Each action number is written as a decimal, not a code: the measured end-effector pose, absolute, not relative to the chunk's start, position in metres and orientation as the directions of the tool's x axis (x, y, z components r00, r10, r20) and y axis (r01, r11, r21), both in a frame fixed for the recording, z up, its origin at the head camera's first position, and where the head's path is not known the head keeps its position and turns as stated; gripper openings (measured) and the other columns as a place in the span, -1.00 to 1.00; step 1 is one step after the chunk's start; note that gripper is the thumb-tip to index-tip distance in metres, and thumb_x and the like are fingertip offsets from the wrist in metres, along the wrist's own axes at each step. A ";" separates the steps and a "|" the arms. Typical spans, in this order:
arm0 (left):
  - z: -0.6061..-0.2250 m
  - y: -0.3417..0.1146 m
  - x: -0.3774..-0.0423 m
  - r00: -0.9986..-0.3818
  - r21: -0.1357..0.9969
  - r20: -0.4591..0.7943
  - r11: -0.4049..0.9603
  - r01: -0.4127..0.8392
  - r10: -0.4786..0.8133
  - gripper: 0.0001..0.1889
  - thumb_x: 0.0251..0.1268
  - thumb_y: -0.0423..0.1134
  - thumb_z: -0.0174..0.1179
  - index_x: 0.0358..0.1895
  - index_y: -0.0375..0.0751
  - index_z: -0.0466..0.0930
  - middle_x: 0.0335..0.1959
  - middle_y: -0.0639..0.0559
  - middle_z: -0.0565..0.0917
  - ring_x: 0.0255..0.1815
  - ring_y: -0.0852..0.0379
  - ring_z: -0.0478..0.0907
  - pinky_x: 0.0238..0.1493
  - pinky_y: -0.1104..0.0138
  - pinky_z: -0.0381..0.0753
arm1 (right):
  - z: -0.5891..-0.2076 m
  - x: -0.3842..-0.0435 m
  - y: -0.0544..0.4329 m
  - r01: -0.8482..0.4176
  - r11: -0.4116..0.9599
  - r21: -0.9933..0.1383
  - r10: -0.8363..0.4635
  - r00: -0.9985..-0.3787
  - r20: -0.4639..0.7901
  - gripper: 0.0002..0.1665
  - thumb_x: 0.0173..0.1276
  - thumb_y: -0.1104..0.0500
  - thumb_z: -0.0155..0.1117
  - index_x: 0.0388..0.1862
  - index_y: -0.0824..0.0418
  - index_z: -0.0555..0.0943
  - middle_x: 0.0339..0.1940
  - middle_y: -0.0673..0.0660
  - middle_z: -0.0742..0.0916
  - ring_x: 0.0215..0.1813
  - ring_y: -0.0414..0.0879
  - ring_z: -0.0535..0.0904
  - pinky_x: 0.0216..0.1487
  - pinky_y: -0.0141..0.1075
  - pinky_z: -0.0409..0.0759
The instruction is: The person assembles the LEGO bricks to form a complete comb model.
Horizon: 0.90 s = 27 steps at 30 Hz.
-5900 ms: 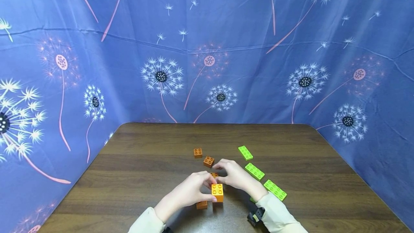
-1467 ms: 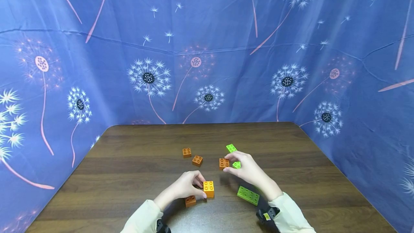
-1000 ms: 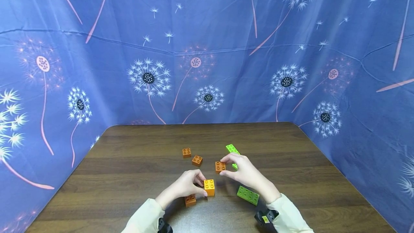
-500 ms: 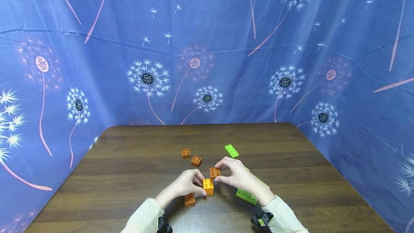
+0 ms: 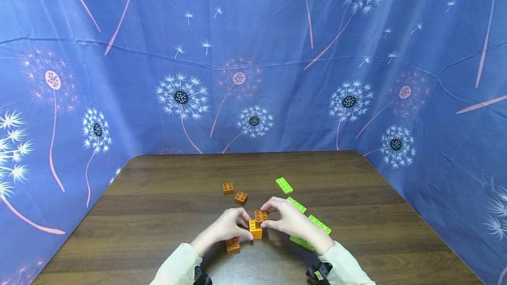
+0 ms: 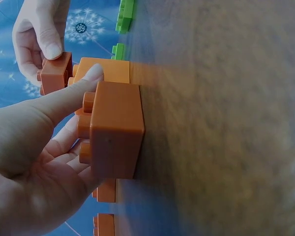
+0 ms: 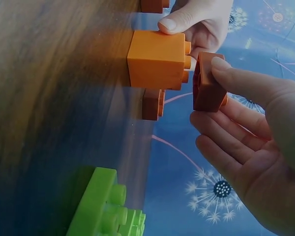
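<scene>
My left hand (image 5: 227, 223) grips a tall yellow-orange toy building block (image 5: 256, 234) that stands on the table, studs up. Thumb and fingers lie on opposite sides of it. My right hand (image 5: 290, 220) pinches a brown-orange brick (image 5: 260, 216) between thumb and fingers. That brick hangs over the block's right rear studs, covering part of its top in the head view. In the right wrist view, a narrow gap separates the hollow underside of the brick (image 7: 210, 86) from the studs of the block (image 7: 157, 59). Another brown-orange brick (image 6: 115, 132) sits beside my left hand.
Two more brown-orange bricks (image 5: 240, 197) lie farther back on the wooden table (image 5: 166, 197). Several flat lime-green bricks (image 5: 284, 184) form a line on the right, the nearest partly behind my right forearm. A blue dandelion-print cloth (image 5: 253, 56) hangs behind the table.
My right hand has picked up the brown-orange brick and carried it left and nearer, from beside the green bricks to over the yellow-orange block. My left hand has kept its grip on the block.
</scene>
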State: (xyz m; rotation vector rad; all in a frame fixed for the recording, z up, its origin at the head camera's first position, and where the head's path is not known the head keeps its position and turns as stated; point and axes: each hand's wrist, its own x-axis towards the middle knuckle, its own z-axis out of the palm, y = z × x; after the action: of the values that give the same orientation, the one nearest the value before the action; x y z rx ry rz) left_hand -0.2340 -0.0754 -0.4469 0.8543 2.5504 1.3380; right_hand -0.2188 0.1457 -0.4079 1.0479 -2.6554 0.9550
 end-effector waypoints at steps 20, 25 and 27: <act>-0.442 -0.073 -0.232 -0.828 0.784 0.150 0.445 0.433 0.540 -0.65 -0.18 -0.36 0.49 -0.31 -0.34 0.51 -0.41 -0.10 0.69 -0.38 0.06 0.64 -0.33 0.48 0.56 | -0.415 -0.220 0.141 -0.670 0.539 -0.511 -0.594 -0.732 0.333 -0.68 0.11 0.10 0.43 -0.17 0.17 0.59 -0.22 0.00 0.68 -0.16 -0.14 0.63 -0.10 -0.22 0.64; -0.442 -0.073 -0.231 -0.829 0.783 0.150 0.447 0.432 0.538 -0.65 -0.18 -0.36 0.49 -0.32 -0.33 0.51 -0.42 -0.10 0.70 -0.39 0.06 0.65 -0.32 0.46 0.58 | -0.416 -0.220 0.140 -0.658 0.534 -0.531 -0.597 -0.738 0.314 -0.68 0.12 0.08 0.42 -0.17 0.15 0.59 -0.21 -0.02 0.68 -0.15 -0.14 0.63 -0.09 -0.21 0.63; -0.442 -0.073 -0.231 -0.828 0.782 0.152 0.447 0.435 0.540 -0.64 -0.18 -0.36 0.49 -0.32 -0.33 0.50 -0.42 -0.10 0.70 -0.38 0.05 0.66 -0.30 0.43 0.59 | -0.417 -0.221 0.140 -0.655 0.529 -0.540 -0.601 -0.738 0.307 -0.68 0.13 0.08 0.41 -0.17 0.15 0.59 -0.21 -0.02 0.68 -0.14 -0.16 0.63 -0.09 -0.22 0.63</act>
State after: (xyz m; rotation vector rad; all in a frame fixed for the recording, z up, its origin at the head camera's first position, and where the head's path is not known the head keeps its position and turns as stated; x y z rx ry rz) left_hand -0.2310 -0.0731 -0.4420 0.8693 2.5687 1.3347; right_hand -0.2205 0.1395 -0.4172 1.1003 -2.6734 0.9990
